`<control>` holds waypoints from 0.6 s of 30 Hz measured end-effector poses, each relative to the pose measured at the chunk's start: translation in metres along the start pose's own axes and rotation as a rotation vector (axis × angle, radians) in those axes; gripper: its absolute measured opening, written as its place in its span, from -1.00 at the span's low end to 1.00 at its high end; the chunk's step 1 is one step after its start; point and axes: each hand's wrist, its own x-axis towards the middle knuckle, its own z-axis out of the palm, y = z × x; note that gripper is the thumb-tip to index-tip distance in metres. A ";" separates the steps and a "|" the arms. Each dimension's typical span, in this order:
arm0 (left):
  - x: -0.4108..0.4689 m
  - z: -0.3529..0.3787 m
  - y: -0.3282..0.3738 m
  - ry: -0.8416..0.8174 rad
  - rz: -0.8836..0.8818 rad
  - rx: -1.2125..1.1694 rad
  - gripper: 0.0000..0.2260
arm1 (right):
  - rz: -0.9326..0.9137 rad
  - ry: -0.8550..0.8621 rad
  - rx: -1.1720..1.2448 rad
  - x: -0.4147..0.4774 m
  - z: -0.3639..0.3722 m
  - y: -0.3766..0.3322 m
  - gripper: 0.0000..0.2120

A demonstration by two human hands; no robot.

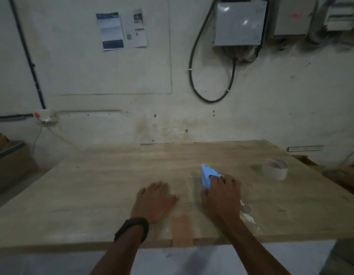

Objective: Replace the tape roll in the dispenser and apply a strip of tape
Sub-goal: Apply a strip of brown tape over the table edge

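A light blue tape dispenser stands on the wooden table, right of centre. My right hand grips its near end, fingers wrapped over it. My left hand lies flat on the table to the left of the dispenser, palm down, holding nothing; a black band circles that wrist. A pale tape roll lies on its side at the right of the table, apart from both hands. A brown tape strip runs along the table from the front edge between my forearms.
The table backs onto a white wall with a hanging black cable loop and a grey electrical box. A cardboard box stands to the left of the table. White scraps lie beside my right forearm.
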 end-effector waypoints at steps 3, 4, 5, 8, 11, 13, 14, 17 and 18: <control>0.000 0.000 0.001 0.008 -0.001 0.001 -0.34 | -0.005 0.043 -0.005 -0.001 0.001 0.004 -0.69; 0.001 0.001 0.001 0.007 -0.001 0.003 -0.33 | -0.013 0.044 -0.011 -0.001 0.002 0.004 -0.68; 0.001 0.001 0.001 0.004 -0.001 0.009 -0.32 | -0.017 0.036 -0.015 -0.001 0.003 0.004 -0.67; 0.002 0.001 0.000 -0.011 -0.008 0.014 -0.29 | -0.007 0.026 -0.024 -0.002 0.002 0.005 -0.67; 0.002 0.000 0.001 -0.010 -0.013 -0.004 -0.29 | -0.004 0.005 -0.025 -0.002 0.001 0.005 -0.67; 0.001 0.001 0.000 -0.007 -0.013 -0.032 -0.29 | -0.009 0.017 -0.003 -0.003 0.000 0.005 -0.65; 0.000 0.000 -0.001 0.008 -0.019 -0.075 -0.28 | -0.023 0.042 0.018 -0.003 -0.001 0.005 -0.63; -0.006 -0.002 -0.001 0.161 -0.061 -0.358 -0.37 | -0.115 0.183 0.134 -0.005 -0.003 0.006 -0.60; -0.008 -0.005 -0.002 0.237 -0.074 -0.468 -0.44 | -0.165 0.221 0.178 -0.006 -0.005 0.005 -0.62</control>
